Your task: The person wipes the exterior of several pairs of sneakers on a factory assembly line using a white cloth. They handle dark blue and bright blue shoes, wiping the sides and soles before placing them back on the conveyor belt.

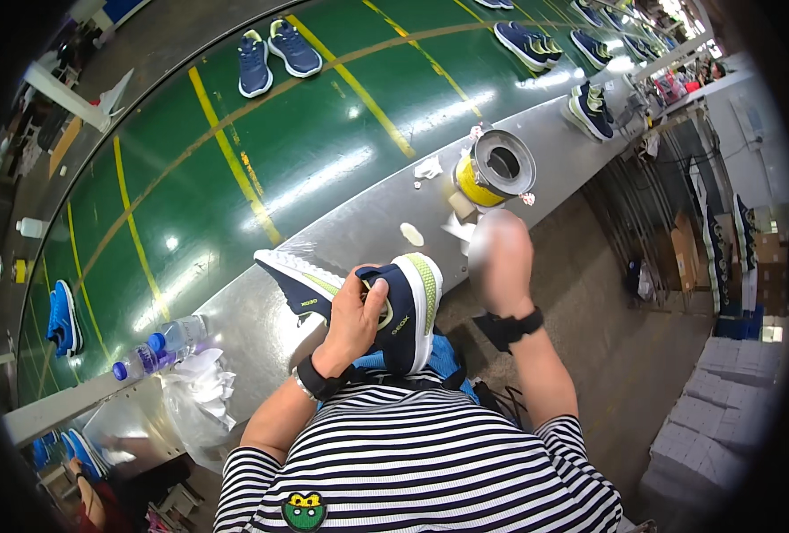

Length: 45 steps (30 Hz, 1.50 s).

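My left hand (356,320) is closed round a pair of navy sneakers with white soles and lime patches. One sneaker (409,306) stands heel-up close to my chest; the other sneaker (292,275) points away to the left, its sole turned upward. Motion smears my right hand (508,266), which is raised beside the bench edge. Something white shows at its fingers, but I cannot tell whether it is held. Just beyond are a white scrap (456,228), a small beige block (461,206) and a yellow can (476,188) with a metal ring-shaped top.
A metal bench (359,233) runs along a green conveyor (323,142) carrying navy sneakers (295,49) and a blue shoe (63,320). Water bottles (159,346) and a plastic bag (197,391) lie at left. White stacks (723,400) stand at right. Another person's arm (88,493) shows lower left.
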Tool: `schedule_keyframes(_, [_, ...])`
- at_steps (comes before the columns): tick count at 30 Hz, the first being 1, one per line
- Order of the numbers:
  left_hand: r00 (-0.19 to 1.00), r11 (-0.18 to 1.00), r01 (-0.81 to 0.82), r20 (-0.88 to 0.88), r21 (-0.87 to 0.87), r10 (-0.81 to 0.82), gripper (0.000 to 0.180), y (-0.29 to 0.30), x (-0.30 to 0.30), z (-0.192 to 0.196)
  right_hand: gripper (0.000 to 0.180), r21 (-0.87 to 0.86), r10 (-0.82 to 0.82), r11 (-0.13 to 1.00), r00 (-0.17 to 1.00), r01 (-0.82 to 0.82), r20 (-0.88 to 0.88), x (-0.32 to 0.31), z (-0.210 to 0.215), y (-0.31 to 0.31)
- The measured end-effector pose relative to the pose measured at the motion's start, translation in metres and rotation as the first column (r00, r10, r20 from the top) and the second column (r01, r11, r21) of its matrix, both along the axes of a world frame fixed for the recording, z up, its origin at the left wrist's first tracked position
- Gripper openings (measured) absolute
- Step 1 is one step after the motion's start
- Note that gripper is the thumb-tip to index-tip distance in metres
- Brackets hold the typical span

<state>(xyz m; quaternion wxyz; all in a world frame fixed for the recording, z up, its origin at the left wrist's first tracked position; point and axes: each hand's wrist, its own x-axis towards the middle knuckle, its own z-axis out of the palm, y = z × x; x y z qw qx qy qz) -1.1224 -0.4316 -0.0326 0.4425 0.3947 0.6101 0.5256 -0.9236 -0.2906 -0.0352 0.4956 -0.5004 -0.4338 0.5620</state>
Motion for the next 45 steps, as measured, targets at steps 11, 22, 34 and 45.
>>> schedule_keyframes(11, [0.998, 0.998, 0.034, 0.054, 0.059, -0.037, 0.030, 0.003, -0.001, -0.008, 0.020, 0.051, 0.169, 0.977, 0.898, -0.207, 0.407, -0.010, 0.060, -0.066])
schedule_keyframes(22, [0.793, 0.769, 0.460, -0.596, 0.443, -0.131, 0.054, 0.004, -0.008, 0.020, 0.006, -0.020, 0.295, 0.955, 0.942, -0.295, 0.159, -0.037, 0.036, -0.040])
schedule_keyframes(34, [0.754, 0.699, 0.590, -0.587, 0.405, -0.296, 0.049, 0.003, -0.030, 0.036, 0.017, -0.131, 0.515, 0.833, 0.841, -0.537, -0.168, -0.025, 0.052, -0.069])
schedule_keyframes(45, [0.995, 0.989, -0.103, 0.008, 0.102, 0.103, 0.025, 0.035, -0.055, 0.003, 0.025, 0.261, 0.504, 0.580, 0.592, -0.771, 0.629, -0.010, 0.046, -0.116])
